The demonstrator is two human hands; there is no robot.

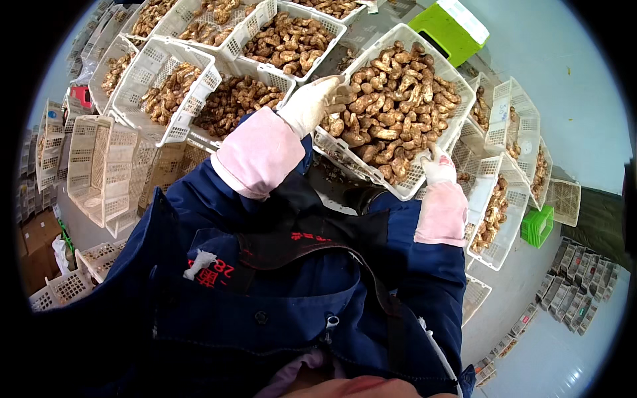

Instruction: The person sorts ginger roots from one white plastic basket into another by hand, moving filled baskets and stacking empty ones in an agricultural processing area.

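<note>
A white perforated plastic crate (pixel 462 93) heaped with brown, knobbly mushrooms (pixel 398 99) is in front of me, tilted in view. My left hand (pixel 312 105), in a white glove, is at its left rim with fingers bent over the edge. On the opposite side, my right hand (pixel 438 167), also gloved, grips the near right rim, its fingertips beside the mushrooms. Pink cuffs cover both wrists. Another white crate edge (pixel 345 158) shows beneath the left side of this one. The undersides of both hands are hidden.
Several white crates of mushrooms (pixel 288 43) crowd the left and far side. More crates (pixel 497 219) are stacked at my right, near a small green basket (pixel 537 225). A lime-green box (pixel 444 30) stands beyond the held crate. Empty-looking crates (pixel 99 169) lean at left.
</note>
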